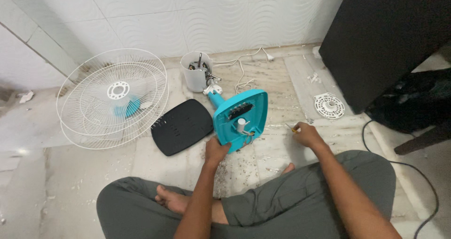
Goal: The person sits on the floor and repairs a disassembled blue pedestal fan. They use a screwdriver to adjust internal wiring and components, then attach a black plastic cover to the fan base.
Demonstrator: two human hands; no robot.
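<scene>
A person sits cross-legged on a pale stone floor scattered with grit, a dismantled fan spread out ahead. Largest is the black cabinet at upper right, standing against the tiled wall. At left, two white wire grilles lean stacked near the wall, a teal piece showing through them. In the middle the teal fan base lies tipped up with its underside open — a white post and a dark strip are exposed. Its neck runs back to the white motor housing, from which a white cord trails along the wall. Just left of the base lies a black cover, flat on the floor. A round white plate rests near the cabinet foot.

The left hand grips the base's lower corner, fingers curled around its edge. The right hand is closed around a small screwdriver with a yellow handle — its tip points toward the base, close beside it but not touching.
</scene>
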